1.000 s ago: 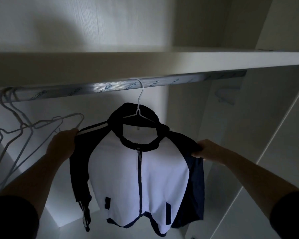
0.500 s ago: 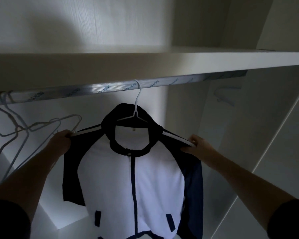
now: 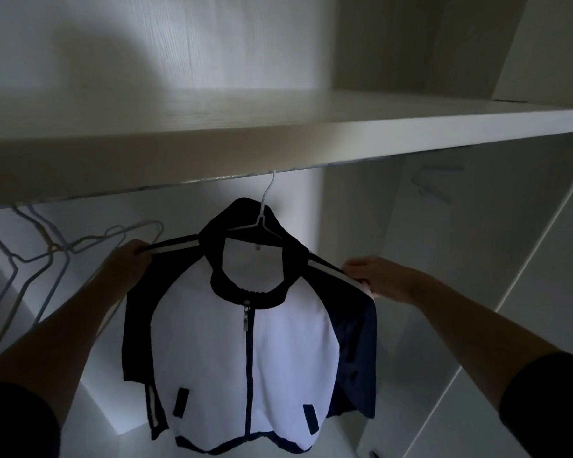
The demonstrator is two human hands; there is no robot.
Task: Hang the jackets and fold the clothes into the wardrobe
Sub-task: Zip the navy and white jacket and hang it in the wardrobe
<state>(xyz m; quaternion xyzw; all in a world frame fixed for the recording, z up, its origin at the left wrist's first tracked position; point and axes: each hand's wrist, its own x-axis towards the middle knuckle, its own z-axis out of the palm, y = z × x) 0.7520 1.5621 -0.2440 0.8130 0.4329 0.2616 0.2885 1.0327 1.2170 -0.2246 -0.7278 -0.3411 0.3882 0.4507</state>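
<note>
While the white and navy zip jacket point(image 3: 245, 342) hangs on its white wire hanger point(image 3: 262, 219) under the wardrobe shelf point(image 3: 311, 140), each striped shoulder is pinched: the left by the left hand point(image 3: 129, 262), the right by the right hand point(image 3: 374, 276). Both shoulders should be drawn outward evenly so the seams are seated on the hanger arms. Empty hangers point(image 3: 47, 249) are seen far left. No legible writing is visible.

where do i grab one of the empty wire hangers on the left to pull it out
Take an empty wire hanger by its thin neck just under the hook, coming from the front and below. The shelf blocks any approach from above, and the frames overlap in a tangle, so a grip on a lower bar may drag its neighbours along.
</note>
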